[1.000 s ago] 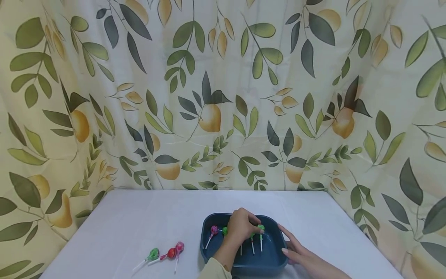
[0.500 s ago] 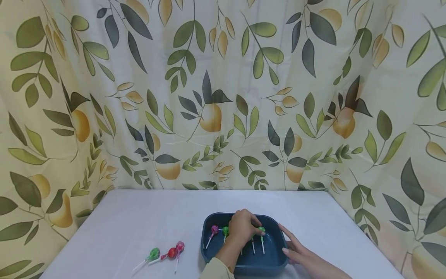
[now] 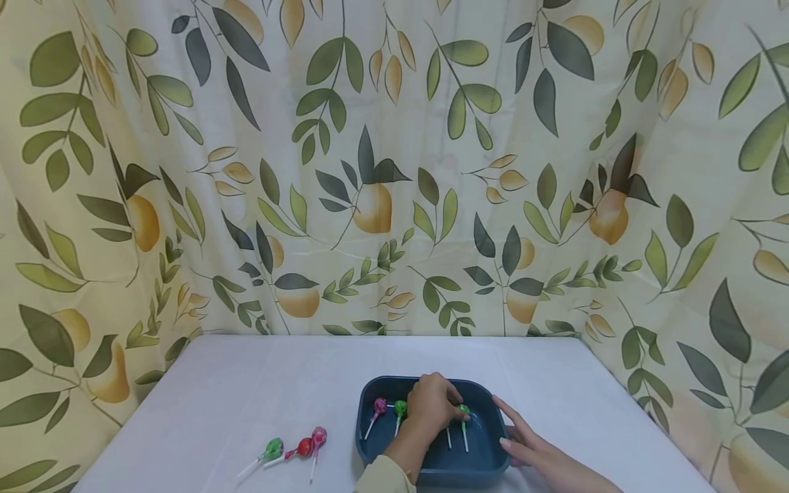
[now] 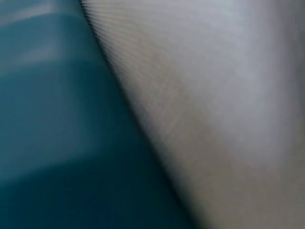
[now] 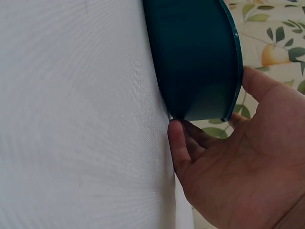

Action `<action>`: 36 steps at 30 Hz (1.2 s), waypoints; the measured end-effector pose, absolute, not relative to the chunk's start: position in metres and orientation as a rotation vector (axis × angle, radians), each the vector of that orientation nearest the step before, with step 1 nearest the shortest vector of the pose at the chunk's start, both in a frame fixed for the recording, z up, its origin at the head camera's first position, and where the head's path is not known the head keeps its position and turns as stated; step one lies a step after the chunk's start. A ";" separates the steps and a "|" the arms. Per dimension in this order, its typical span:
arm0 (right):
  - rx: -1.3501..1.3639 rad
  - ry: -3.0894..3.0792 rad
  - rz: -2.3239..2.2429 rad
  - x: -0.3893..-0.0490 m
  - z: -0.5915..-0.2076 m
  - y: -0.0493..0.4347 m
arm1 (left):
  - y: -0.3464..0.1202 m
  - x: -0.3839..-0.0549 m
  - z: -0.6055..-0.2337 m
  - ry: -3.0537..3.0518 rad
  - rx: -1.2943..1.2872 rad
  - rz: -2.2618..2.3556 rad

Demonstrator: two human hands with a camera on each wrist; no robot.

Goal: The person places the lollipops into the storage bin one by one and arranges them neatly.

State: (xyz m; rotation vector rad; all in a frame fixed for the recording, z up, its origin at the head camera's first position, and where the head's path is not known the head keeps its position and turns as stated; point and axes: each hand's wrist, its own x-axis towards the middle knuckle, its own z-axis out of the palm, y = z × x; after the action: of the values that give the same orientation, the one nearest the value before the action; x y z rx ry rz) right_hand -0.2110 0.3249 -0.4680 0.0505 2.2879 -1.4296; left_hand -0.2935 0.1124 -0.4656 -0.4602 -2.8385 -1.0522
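My left hand reaches into a dark blue tray, palm down. Its thumb and finger pinch the head of a green-wrapped lollipop near the tray's right side. Close beside it shows the white stick of another lollipop, its head covered by the hand. A pink lollipop and a green one lie at the tray's left. My right hand holds the tray's right end, thumb and fingers spread about the wall. The left wrist view shows only a blurred tray wall and pale cloth.
Left of the tray on the white table lie a green lollipop, a red one and a pink one, close together. Behind the table hangs a curtain printed with leaves and fruit.
My left hand has shifted slightly toward me, and the green lollipop at its fingertips has moved a little the same way. The right hand has stayed on the tray.
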 end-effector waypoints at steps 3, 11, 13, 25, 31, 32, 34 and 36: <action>0.040 2.287 -1.428 -0.211 -0.468 0.325 | 0.113 -0.293 -0.467 -2.842 -0.464 -1.032; 0.019 2.272 -1.438 -0.209 -0.466 0.327 | 0.114 -0.293 -0.466 -2.858 -0.451 -1.019; 0.018 2.273 -1.438 -0.208 -0.465 0.327 | 0.114 -0.293 -0.465 -2.862 -0.447 -1.019; 0.029 2.270 -1.442 -0.207 -0.466 0.326 | 0.113 -0.290 -0.463 -2.857 -0.445 -1.032; -0.006 2.264 -1.453 -0.206 -0.466 0.327 | 0.111 -0.290 -0.461 -2.834 -0.464 -1.014; -0.014 2.263 -1.453 -0.206 -0.466 0.327 | 0.111 -0.290 -0.461 -2.833 -0.469 -1.013; -0.018 2.260 -1.455 -0.205 -0.465 0.327 | 0.110 -0.290 -0.461 -2.832 -0.481 -1.008; -0.012 2.256 -1.458 -0.205 -0.464 0.327 | 0.109 -0.290 -0.461 -2.836 -0.489 -1.005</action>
State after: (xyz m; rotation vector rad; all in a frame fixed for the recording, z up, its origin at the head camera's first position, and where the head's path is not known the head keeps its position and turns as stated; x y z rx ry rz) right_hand -0.2053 0.3267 -0.4643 -0.0116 2.2558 -1.4584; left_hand -0.2901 0.1093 -0.4605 -0.4887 -2.8356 -1.0048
